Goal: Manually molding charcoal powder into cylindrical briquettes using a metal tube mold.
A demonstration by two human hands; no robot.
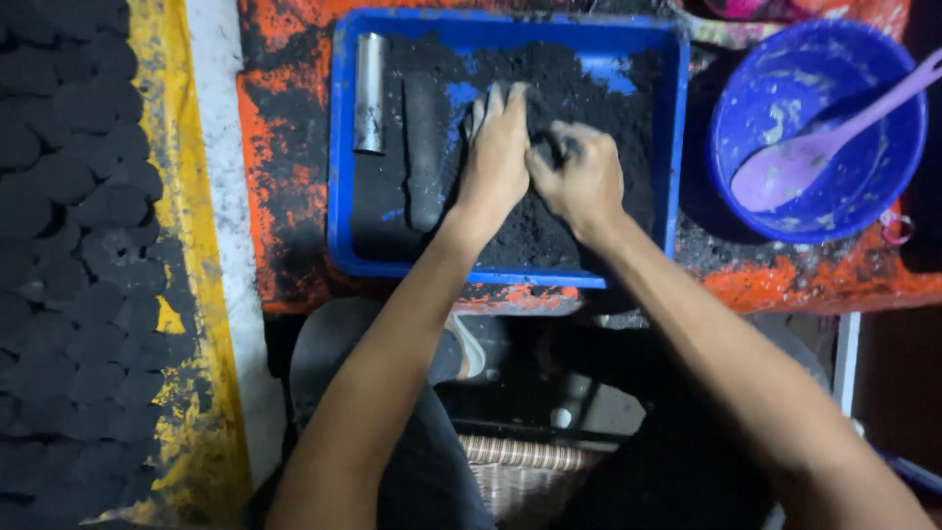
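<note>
Pressing flat and open, the left hand [497, 147] rests on black powder [549, 211] in the blue tray [343, 147]; the right hand [581, 177] clenches a clump. Many pressed black discs [69, 245] lie at 9 o'clock; much powder remains loose.

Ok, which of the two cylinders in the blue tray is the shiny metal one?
The left cylinder, by the tray's left wall; the black one lies nearer the left hand.

Single head view, looking steeply down, close over blue tray [343, 147]. Tray sits upper centre of frame; wearer's forearms reach up into it from bottom edge. Blue bowl [883, 186] right of tray, dark stacked discs [69, 245] far left.
</note>
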